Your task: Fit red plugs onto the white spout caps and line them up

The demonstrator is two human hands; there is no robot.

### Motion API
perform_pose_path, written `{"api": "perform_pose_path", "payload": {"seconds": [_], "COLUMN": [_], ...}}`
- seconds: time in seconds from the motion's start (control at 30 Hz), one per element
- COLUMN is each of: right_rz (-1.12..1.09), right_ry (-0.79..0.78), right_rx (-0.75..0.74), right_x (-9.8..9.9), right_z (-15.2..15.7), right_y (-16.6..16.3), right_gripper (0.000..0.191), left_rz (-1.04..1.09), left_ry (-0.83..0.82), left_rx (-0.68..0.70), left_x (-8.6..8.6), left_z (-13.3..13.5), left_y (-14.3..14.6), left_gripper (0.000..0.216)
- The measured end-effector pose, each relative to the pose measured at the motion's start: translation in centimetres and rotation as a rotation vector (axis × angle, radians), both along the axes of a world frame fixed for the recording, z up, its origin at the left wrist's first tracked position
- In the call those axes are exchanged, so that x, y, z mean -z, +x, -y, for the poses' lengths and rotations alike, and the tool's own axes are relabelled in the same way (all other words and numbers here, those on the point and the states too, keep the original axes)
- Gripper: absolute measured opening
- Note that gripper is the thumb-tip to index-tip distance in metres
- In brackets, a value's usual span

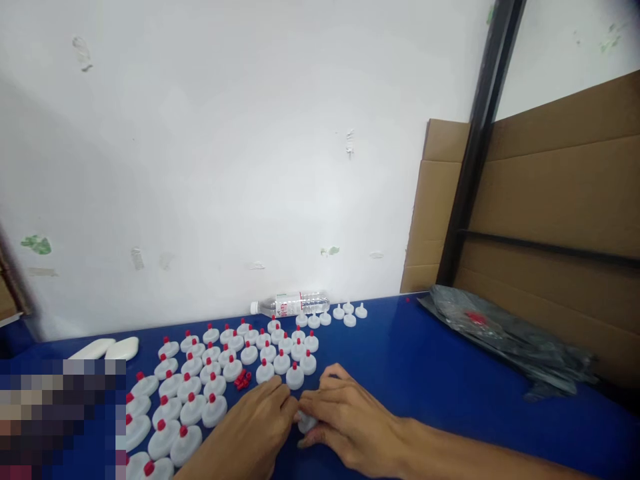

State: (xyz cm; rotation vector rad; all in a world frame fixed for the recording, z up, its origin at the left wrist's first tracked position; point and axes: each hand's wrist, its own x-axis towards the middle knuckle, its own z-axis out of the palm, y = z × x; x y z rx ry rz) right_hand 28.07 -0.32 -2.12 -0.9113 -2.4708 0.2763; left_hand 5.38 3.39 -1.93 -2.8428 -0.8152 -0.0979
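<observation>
My right hand is closed round a translucent white spouted cap near the front of the blue table. Against the same cap, my left hand has its fingers pinched together; whatever they hold is hidden. Many similar white caps with red tips stand in rows to the left and just beyond my hands. A small pile of loose red tips lies among them. Farther back, several white caps without red tips stand in a group.
A clear plastic bottle lies on its side along the wall. Grey plastic bags lie at the right, beside cardboard sheets and a black metal post. Two smooth white pieces rest at the left; the lower left corner is pixelated.
</observation>
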Motion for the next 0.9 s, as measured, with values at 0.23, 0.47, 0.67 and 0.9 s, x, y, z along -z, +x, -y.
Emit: {"api": "perform_pose_path", "payload": {"seconds": [0.23,0.47,0.67,0.9], "right_rz": [-0.003,-0.016,-0.039,-0.049], "right_ry": [-0.008,-0.082,-0.114,-0.133], "right_rx": [0.023,0.09,0.101,0.113], "right_x": [0.0,-0.5,-0.8,-0.6], "right_z": [0.1,0.0,0.4,0.6], "right_y": [-0.1,-0.5,0.0,0.4], "right_gripper": [0.007,0.01,0.029,0.032], "left_rz": [0.178,0.244,0.225,0.251], "left_ry": [-0.178,-0.013,0.02,-0.066], "left_rx": [-0.033,0.071,0.103,-0.188], "left_x": [-0.2,0.2,-2.6,-4.3], "left_z": [-0.1,-0.7,0.1,-3.0], "left_y": [-0.4,-0.6,-0.8,-3.4], "left_gripper": [0.04,0.031,0.027,0.037]}}
